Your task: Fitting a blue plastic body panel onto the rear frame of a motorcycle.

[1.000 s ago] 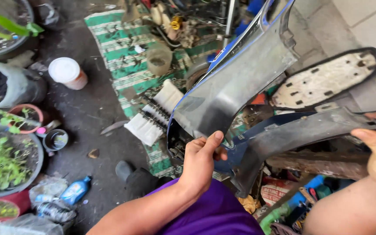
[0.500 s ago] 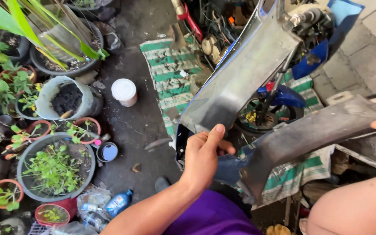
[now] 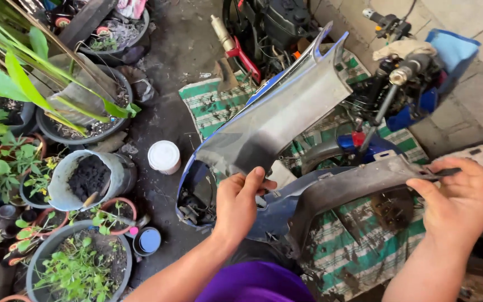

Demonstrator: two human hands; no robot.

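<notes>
i'm holding the big grey-and-blue plastic scooter body panel up over the green striped mat, left hand clamped on its lower edge, right hand pinching the dark side wing, seemingly mid-removal, so steadying both ends comes next.

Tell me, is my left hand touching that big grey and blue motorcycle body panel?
Touching. The head view shows the left hand gripping the lower edge of the body panel, fingers curled over it with no gap.
</notes>
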